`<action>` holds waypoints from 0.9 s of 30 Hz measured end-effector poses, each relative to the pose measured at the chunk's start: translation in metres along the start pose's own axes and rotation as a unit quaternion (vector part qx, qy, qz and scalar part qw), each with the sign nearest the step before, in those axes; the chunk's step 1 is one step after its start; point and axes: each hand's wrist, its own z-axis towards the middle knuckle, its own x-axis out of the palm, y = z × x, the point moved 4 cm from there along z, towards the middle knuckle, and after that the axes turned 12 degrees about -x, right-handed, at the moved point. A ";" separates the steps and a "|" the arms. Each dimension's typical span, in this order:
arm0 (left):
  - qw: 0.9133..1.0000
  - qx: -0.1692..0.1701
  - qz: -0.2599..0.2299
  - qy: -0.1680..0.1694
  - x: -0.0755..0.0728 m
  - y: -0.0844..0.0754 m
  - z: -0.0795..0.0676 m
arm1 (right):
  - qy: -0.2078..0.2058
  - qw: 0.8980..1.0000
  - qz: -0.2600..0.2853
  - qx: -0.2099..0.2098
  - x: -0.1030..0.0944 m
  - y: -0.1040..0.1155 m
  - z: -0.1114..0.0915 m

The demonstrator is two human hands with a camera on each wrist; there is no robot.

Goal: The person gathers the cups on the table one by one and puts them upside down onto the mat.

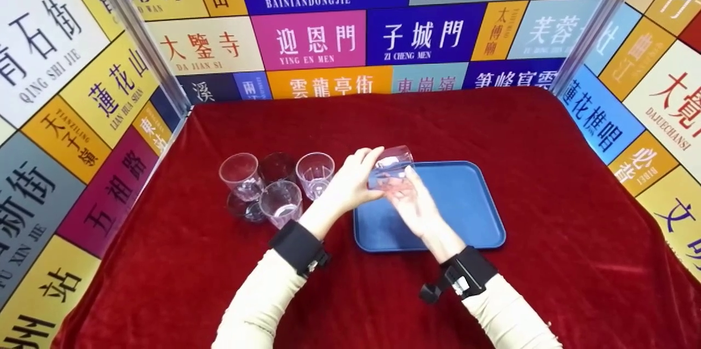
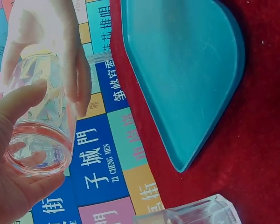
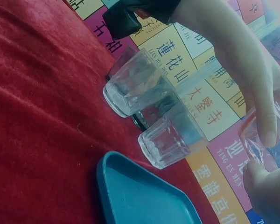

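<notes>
Both hands hold one clear drinking glass (image 1: 394, 161), tilted and raised above the blue tray (image 1: 465, 206). My left hand (image 1: 350, 178) grips it from the left, its thumb lying along the side in the left wrist view. From the right, my right hand (image 1: 412, 204) holds the same glass, with fingers on either side of it. In the right wrist view the glass (image 3: 279, 135) is partly cut off by the frame edge. Left of the tray stand several more glasses, among them a clear tumbler (image 1: 315, 173) nearest the left hand.
A clear glass (image 1: 281, 204) and another clear glass (image 1: 239, 171) stand close together with a dark glass (image 1: 278, 165) and a second dark glass (image 1: 241, 207), partly hidden. Red cloth (image 1: 164, 261) covers the table. Sign-printed panels (image 1: 312, 36) enclose the back and sides.
</notes>
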 end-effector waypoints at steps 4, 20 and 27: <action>1.000 -0.018 0.002 0.017 -0.002 0.001 0.007 | 0.001 0.998 -0.068 -0.006 -0.007 0.012 0.002; 0.964 -0.120 0.143 0.189 0.013 0.015 0.050 | 0.039 0.796 -0.599 -0.069 -0.076 0.098 0.030; 0.944 -0.086 0.225 0.224 0.037 0.006 0.058 | 0.033 0.761 -0.642 -0.086 -0.100 0.110 0.031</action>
